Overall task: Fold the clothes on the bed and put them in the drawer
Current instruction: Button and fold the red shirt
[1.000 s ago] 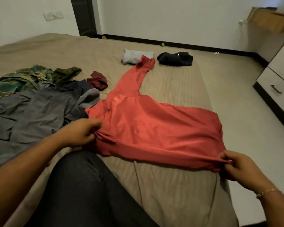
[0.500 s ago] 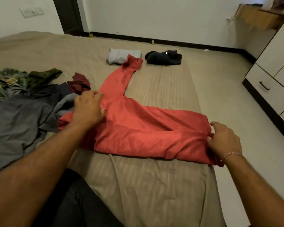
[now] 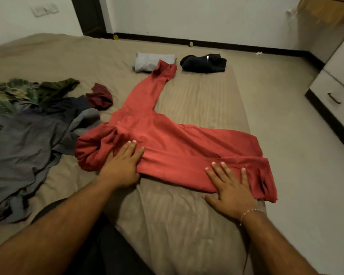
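Head view of a red shirt (image 3: 179, 147) lying across the near part of a bed (image 3: 187, 225), folded lengthwise into a band that runs from left to right. The left hand (image 3: 121, 165) lies flat on the shirt's left part, fingers straight and together, pressing the cloth down just right of a bunched, rounded fold at the collar end. The right hand (image 3: 232, 187) lies flat on the shirt's right part near the hem, fingers straight and spread, thumb resting on the bedsheet at the cloth's near edge; a thin bracelet (image 3: 250, 212) circles its wrist. Neither hand grips anything. One sleeve (image 3: 149, 92) extends away from the body of the shirt toward the far edge of the bed, its cuff lying just beside a folded pale garment (image 3: 151, 61), with a folded dark garment (image 3: 204, 63) near it to the right. A heap of unfolded clothes (image 3: 28, 135) lies on the bed to the left, touching the shirt's collar end. A white drawer unit (image 3: 334, 100) stands on the floor at the right, well apart from the shirt.
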A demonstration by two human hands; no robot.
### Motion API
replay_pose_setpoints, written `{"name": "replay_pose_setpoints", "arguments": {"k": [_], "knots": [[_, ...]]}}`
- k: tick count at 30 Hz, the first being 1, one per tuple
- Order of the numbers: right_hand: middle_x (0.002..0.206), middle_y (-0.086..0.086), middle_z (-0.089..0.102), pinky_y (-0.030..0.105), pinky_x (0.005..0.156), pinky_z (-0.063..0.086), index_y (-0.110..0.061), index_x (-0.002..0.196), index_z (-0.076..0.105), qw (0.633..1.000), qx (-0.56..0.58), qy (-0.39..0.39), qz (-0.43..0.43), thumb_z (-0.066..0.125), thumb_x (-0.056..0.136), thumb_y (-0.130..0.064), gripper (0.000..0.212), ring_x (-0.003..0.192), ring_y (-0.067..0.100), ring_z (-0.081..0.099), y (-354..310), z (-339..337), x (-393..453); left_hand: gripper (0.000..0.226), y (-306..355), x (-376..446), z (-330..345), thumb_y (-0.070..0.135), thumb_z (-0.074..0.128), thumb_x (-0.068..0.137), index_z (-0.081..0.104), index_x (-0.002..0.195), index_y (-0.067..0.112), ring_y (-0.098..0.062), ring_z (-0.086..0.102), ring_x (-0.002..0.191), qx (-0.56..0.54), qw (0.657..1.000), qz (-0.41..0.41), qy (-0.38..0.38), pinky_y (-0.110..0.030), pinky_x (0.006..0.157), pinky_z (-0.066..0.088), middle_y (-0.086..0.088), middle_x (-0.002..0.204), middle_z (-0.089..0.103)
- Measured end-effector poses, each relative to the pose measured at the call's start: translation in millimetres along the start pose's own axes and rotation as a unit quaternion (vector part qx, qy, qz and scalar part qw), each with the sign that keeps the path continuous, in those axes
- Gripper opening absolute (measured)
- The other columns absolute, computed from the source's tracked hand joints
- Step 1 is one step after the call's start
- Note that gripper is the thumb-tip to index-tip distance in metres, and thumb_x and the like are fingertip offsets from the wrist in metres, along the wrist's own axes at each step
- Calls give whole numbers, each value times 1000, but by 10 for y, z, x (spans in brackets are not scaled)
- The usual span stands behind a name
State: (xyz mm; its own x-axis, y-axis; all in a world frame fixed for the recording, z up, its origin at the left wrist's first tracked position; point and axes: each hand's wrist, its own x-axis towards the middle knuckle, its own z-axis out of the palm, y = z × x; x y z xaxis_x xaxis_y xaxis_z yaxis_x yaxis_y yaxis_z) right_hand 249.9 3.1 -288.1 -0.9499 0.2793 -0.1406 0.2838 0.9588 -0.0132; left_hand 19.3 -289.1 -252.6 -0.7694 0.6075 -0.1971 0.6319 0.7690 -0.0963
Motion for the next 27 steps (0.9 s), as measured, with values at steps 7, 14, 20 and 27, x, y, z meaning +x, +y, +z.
{"name": "replay_pose_setpoints", "arguments": {"k": [7, 14, 20, 27], "knots": [[168, -17, -22, 63, 119, -19, -48, 160, -11, 999, -7, -15, 29, 6, 82, -85, 88, 153, 9, -25, -43, -29, -22, 78, -433, -238, -483, 44, 67, 78, 50, 151, 24, -17, 24, 155, -321, 937, 117, 65, -27, 126, 17, -4, 165, 34], [171, 3, 20, 57, 125, 21, -25, 159, 37, 962, 83, 192, -175, 52, 85, -57, 83, 155, 24, 26, -840, -206, 55, 70, -1118, -376, -207, 43, 82, 66, 62, 124, 9, -35, 67, 106, -495, 779, -355, 150, -48, 94, 56, -17, 120, 68], [173, -2, 2, 47, 127, 17, -29, 165, 13, 951, 177, 53, -249, 56, 92, -52, 88, 159, 19, 6, -2140, -473, 674, 18, -1070, -272, -175, 26, 70, 92, 77, 101, 12, -40, 67, 101, -457, 786, -353, 221, -39, 83, 50, -20, 105, 74], [173, -2, -6, 55, 124, 23, -27, 165, 1, 971, 134, -116, -159, 50, 94, -68, 96, 159, 24, 6, -2294, -480, 1090, 10, -1246, -338, -800, 9, 65, 92, 63, 94, 18, -12, 60, 80, -486, 721, -191, 456, -18, 66, 45, 7, 84, 63]]}}
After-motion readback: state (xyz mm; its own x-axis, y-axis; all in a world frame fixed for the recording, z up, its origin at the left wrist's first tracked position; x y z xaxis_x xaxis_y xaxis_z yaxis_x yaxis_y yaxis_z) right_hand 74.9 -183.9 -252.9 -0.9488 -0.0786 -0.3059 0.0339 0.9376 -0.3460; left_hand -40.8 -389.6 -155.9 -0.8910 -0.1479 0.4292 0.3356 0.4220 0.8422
